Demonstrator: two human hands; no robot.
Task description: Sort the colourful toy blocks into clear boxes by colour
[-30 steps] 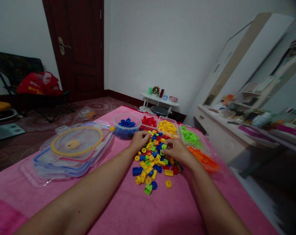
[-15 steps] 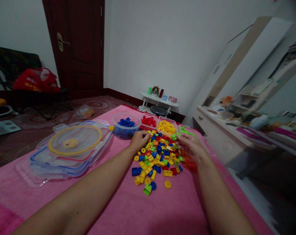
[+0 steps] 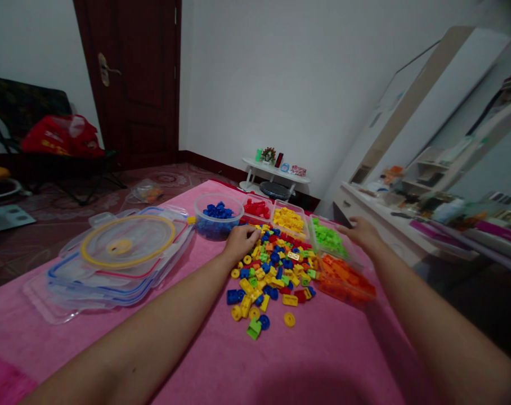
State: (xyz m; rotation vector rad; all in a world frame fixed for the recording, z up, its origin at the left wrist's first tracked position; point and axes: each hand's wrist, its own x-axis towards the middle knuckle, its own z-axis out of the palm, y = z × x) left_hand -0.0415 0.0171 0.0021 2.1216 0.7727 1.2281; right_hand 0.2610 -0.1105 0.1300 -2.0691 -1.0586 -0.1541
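My left hand [image 3: 241,241] rests at the left edge of a mixed pile of toy building bricks [image 3: 272,270], its fingers curled together; anything between them is hidden. My right hand [image 3: 364,233] is over the right rim of a clear box of green bricks [image 3: 329,236], fingers apart and no brick visible in them. In front of that box is a clear box of orange bricks [image 3: 346,278]. Yellow bricks [image 3: 288,220] and red bricks [image 3: 256,208] fill boxes behind the pile. Blue bricks [image 3: 219,211] are in a round tub [image 3: 216,229].
Clear lids [image 3: 124,259] with blue, red and yellow seals lie stacked on the pink tablecloth [image 3: 222,360] at left. A dresser [image 3: 373,225] holding clutter stands at right. Beyond the table are a small white stand [image 3: 276,167] and a chair with a red bag [image 3: 63,136].
My right hand has moved right from above the pile to the green box's outer side. The green brick it held is gone from its fingers. My left hand has stayed put.
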